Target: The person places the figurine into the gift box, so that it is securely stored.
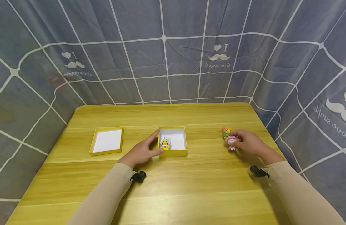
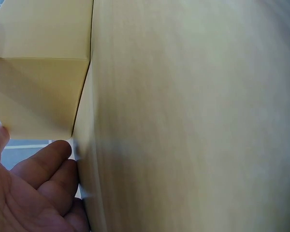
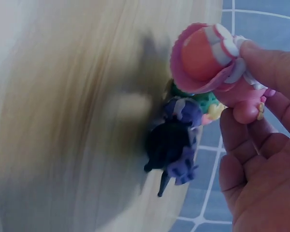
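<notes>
In the head view an open yellow box (image 1: 176,153) with a white inside stands mid-table. A small white-and-yellow figurine (image 1: 165,143) with red cheeks is in its left front corner. My left hand (image 1: 140,152) rests against the box's left side, thumb by the front corner and index finger toward the back; the left wrist view shows loosely bent fingers (image 2: 43,166) beside the box wall. Between thumb and fingertips my right hand (image 1: 251,144) pinches a pink figurine (image 3: 241,92) with a frilled base, tilted sideways. Beyond it stands a green, pink and yellow figurine (image 1: 226,132).
A purple-and-black figurine (image 3: 176,140) shows beside the green one in the right wrist view; my right hand hides it from the head camera. The yellow box lid (image 1: 106,153) lies at left, white inside up. A grey checked curtain (image 1: 178,59) surrounds the wooden table (image 1: 173,187).
</notes>
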The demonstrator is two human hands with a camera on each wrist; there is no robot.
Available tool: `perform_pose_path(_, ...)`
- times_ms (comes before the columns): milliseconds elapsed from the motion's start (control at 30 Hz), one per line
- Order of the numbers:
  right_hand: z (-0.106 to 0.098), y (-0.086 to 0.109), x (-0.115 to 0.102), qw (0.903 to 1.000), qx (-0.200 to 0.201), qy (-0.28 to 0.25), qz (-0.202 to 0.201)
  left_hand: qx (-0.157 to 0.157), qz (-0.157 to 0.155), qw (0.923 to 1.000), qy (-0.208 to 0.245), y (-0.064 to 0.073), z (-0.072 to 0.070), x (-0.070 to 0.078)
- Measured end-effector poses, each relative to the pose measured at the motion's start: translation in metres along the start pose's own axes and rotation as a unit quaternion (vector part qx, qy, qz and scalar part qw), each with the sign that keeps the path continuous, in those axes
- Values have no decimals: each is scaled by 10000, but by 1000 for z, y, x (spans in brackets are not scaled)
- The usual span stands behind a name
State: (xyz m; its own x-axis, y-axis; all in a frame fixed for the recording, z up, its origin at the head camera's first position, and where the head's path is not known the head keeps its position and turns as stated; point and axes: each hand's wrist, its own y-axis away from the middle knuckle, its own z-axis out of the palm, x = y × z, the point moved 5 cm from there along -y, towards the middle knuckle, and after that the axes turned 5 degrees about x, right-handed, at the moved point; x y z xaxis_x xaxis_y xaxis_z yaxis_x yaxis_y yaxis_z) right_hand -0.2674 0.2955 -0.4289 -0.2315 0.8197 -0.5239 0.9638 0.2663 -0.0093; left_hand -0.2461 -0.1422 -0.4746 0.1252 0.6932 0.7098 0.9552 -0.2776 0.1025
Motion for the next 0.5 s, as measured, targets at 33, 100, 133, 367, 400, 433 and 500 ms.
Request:
perform_pose_path(33, -1, -1, -2, 10000, 56, 26, -26, 0, -1, 10000, 4, 0, 0, 0)
perform_pose_path(100, -2, -3, -7, 9999, 146, 43, -74, 3, 5, 10000, 1, 0, 0, 1)
perform_pose_path(133, -2, -4, -9, 9998, 187, 28, -91, 1, 5, 10000, 7, 0, 0, 1)
perform_pose_path(367, -2, -13, -29, 9990, 378, -100, -196, -13, -27, 10000, 46, 2, -1, 2)
perform_pose_path(400, -2, -14, -32, 9989, 404, -107, -216, -13, -27, 10000, 47, 2, -1, 2)
perform_pose_path(433, -1, -15, -34, 9987, 425, -105, -244, -16, -27, 10000, 52, 2, 0, 2)
perform_pose_path(500, -1, -18, -39, 9984, 466, -94, -291, -18, -28, 10000, 59, 2, 0, 2)
